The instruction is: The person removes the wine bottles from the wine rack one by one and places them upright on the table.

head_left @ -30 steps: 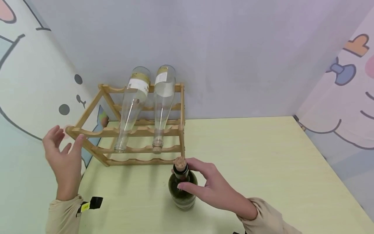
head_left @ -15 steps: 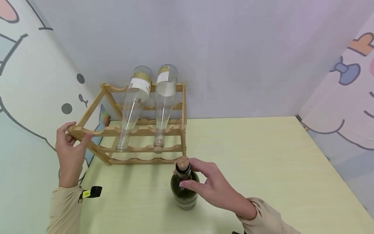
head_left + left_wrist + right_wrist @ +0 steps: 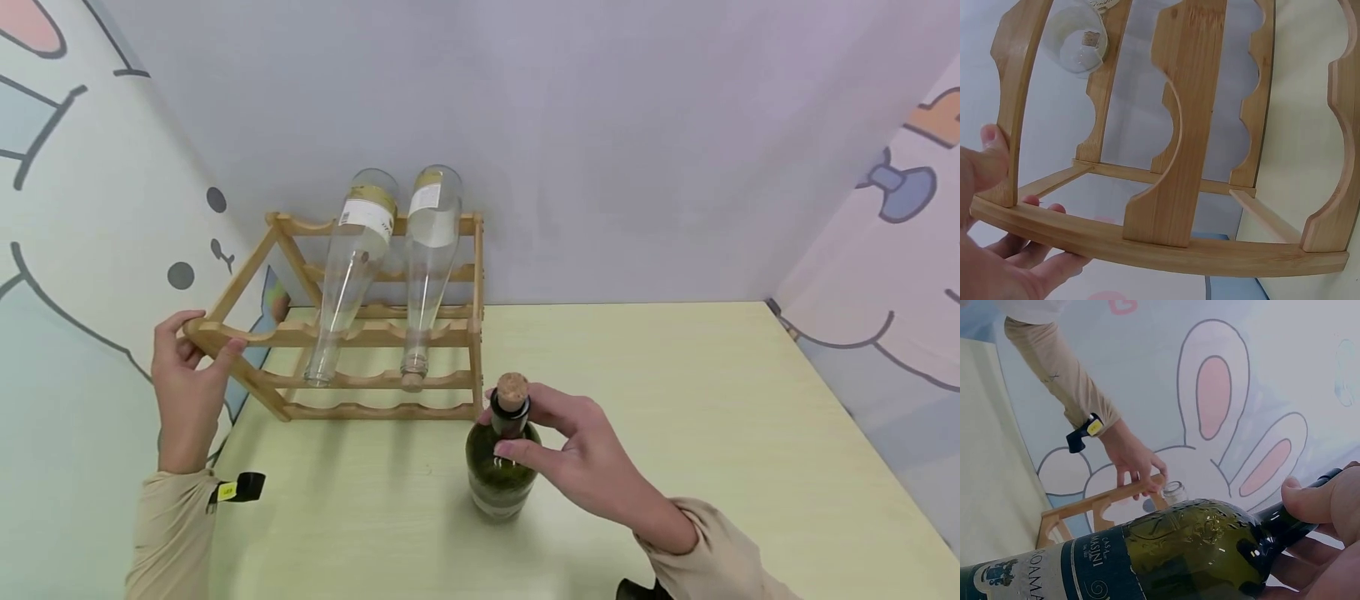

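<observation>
My left hand (image 3: 189,392) grips the front left corner of a wooden wine rack (image 3: 288,335). In the left wrist view its thumb lies on the scalloped front rail (image 3: 1015,75) and the other fingers reach around the side bar. A green wine bottle (image 3: 497,471), upright and topped by a cork (image 3: 513,390), is beside the rack's front right corner. My right hand (image 3: 592,458) holds it by the neck, thumb on the near side. The right wrist view shows its dark blue and white label (image 3: 1100,565).
Two clear glass bottles, a left one (image 3: 351,258) and a right one (image 3: 433,267), lie sloped across the rack's upper rails, necks toward me. The pale table (image 3: 660,400) extends to the right. A grey wall (image 3: 615,167) stands behind, with cartoon-printed panels (image 3: 90,217) at the sides.
My left hand has come in from beside the rack and taken hold of its front left corner. The right hand has shifted a little to the right with the green bottle.
</observation>
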`<action>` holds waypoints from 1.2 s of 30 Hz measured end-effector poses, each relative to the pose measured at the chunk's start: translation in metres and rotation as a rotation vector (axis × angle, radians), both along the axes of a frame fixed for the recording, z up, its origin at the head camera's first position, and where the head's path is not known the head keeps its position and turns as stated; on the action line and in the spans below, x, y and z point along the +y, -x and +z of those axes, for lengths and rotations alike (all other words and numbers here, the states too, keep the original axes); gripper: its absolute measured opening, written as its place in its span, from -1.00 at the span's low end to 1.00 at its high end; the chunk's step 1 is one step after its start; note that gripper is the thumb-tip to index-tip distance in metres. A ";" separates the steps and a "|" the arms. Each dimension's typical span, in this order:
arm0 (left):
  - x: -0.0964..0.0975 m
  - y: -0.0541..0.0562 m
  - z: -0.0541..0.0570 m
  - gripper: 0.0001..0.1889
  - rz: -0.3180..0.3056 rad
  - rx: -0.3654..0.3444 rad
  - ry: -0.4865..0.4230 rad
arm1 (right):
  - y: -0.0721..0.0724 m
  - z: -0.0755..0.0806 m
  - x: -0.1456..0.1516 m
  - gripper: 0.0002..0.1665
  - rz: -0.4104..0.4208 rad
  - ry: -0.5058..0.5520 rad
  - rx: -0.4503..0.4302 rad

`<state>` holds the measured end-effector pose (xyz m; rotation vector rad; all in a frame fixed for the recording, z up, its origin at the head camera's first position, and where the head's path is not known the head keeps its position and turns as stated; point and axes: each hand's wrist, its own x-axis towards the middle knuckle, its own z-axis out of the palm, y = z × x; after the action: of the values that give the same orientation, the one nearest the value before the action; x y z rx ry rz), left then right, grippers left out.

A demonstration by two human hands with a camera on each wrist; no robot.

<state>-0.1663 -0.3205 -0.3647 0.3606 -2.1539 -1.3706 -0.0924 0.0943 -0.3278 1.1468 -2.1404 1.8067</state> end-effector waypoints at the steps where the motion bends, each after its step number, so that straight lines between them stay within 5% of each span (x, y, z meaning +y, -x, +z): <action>1: 0.000 0.000 0.000 -0.40 0.001 -0.005 -0.002 | 0.000 0.002 0.002 -0.66 -0.005 -0.002 0.005; 21: 0.004 0.003 0.001 -0.41 -0.001 0.003 0.020 | 0.010 0.024 0.038 -0.50 -0.127 0.013 0.021; 36: 0.007 0.006 0.002 -0.41 -0.004 0.005 -0.069 | 0.029 0.038 0.073 -0.52 -0.209 0.044 0.029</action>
<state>-0.1728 -0.3132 -0.3629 0.3795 -2.1081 -1.4494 -0.1210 0.1668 -0.2895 0.8957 -2.1043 1.7256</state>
